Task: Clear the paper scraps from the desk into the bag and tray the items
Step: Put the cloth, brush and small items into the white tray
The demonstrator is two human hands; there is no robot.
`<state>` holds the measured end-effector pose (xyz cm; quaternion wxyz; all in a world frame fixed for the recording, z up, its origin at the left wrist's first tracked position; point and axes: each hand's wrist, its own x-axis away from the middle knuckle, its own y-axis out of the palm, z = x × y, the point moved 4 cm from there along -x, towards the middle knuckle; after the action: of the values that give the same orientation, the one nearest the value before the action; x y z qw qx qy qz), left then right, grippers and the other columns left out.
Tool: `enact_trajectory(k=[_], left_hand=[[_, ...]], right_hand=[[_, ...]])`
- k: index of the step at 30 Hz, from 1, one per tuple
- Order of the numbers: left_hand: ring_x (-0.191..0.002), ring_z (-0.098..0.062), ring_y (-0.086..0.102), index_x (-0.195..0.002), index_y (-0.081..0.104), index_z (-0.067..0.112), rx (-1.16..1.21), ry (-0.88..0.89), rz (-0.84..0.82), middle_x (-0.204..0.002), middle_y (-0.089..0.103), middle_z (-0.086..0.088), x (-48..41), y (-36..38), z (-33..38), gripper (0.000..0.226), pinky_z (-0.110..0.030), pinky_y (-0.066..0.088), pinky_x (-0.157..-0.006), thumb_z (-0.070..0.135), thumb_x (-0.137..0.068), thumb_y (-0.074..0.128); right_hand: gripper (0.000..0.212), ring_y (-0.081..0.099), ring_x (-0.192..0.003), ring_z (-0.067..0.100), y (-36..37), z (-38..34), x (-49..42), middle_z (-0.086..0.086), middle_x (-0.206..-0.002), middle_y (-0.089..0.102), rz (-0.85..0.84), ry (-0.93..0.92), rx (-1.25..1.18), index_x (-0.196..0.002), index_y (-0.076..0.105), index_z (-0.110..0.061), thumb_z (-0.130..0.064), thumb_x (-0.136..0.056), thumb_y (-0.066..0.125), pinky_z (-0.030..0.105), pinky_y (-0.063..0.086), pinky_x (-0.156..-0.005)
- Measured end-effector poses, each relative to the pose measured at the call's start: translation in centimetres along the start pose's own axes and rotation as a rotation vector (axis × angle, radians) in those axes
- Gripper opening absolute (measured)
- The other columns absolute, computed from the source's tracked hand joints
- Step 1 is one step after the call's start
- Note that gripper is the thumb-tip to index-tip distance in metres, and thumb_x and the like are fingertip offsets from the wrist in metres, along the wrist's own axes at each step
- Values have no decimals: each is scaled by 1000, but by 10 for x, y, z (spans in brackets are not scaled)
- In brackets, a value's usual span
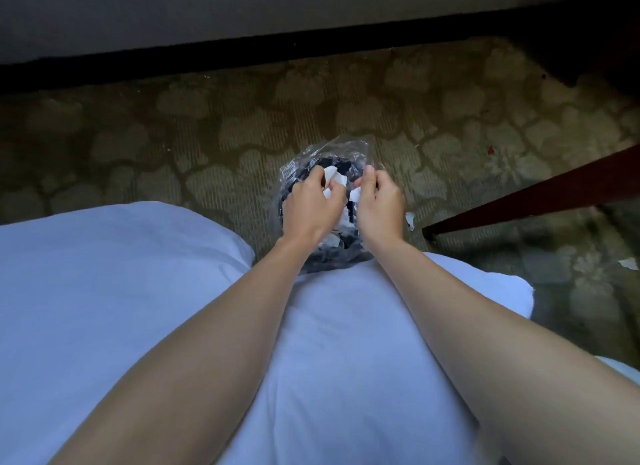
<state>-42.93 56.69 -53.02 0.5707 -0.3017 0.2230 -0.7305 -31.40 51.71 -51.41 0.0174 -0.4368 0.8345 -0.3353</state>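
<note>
A clear plastic bag [346, 152] stands on the carpet in front of my knees, with several white and dark paper scraps inside it. My left hand [310, 204] hovers over the bag's mouth and pinches white paper scraps [333, 177] in its fingertips. Over the right side of the bag, my right hand [379, 203] has curled fingers around another white scrap [354, 196]. Both hands hide most of the bag's opening.
A dark wooden desk edge [536, 194] runs in from the right. Loose white scraps lie on the patterned carpet by the desk's corner [410, 220] and further right [628, 263]. A dark baseboard [242, 55] runs along the far wall. My white garment fills the foreground.
</note>
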Motion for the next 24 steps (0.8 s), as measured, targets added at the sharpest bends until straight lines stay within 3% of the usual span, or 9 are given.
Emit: enact_trajectory(k=[5,8,11,14,19,24], left_hand=[[-72,-15,58,-90,56,22,86,-113,-11,-79,62,8,-7,10,-13,20,-37,46,-68,40,-93,47],[-76,-10,60,-91,59,22,110,-127,-13,-82,64,9,-9,13,-14,28,-33,46,-71,46,-96,46],[-72,-8,59,-87,59,21,125,-112,-3,-77,63,8,-11,16,-15,32,-31,45,-68,48,-97,46],[-70,-9,59,-86,60,20,129,-111,-1,-74,63,7,-13,16,-16,34,-32,45,-67,48,-98,46],[-79,-9,63,-90,64,22,104,-69,19,-81,67,11,-13,17,-17,35,-34,51,-78,50,-98,45],[-85,-8,64,-101,68,24,88,-57,-2,-88,68,13,-11,14,-19,24,-39,53,-87,39,-98,50]], right_hand=[[37,59,-87,16,5,6,-6,-6,-91,64,6,49,-73,-78,54,-34,-40,-105,28,40,48,-84],[38,58,-100,18,10,8,-7,-11,-93,65,1,53,-34,-78,54,-36,-42,-103,26,45,42,-97],[39,50,-115,21,11,13,-8,-16,-95,64,-13,96,9,-83,57,-37,-41,-103,25,36,32,-93],[39,57,-107,19,10,12,-10,-21,-87,63,-24,118,-48,-79,57,-37,-41,-102,25,45,39,-101],[21,62,-83,17,8,17,-8,-11,-82,66,-64,163,-84,-90,62,-33,-36,-93,41,47,53,-83],[19,65,-84,18,8,12,5,-14,-90,67,-117,129,-28,-97,60,-39,-37,-87,45,47,56,-79]])
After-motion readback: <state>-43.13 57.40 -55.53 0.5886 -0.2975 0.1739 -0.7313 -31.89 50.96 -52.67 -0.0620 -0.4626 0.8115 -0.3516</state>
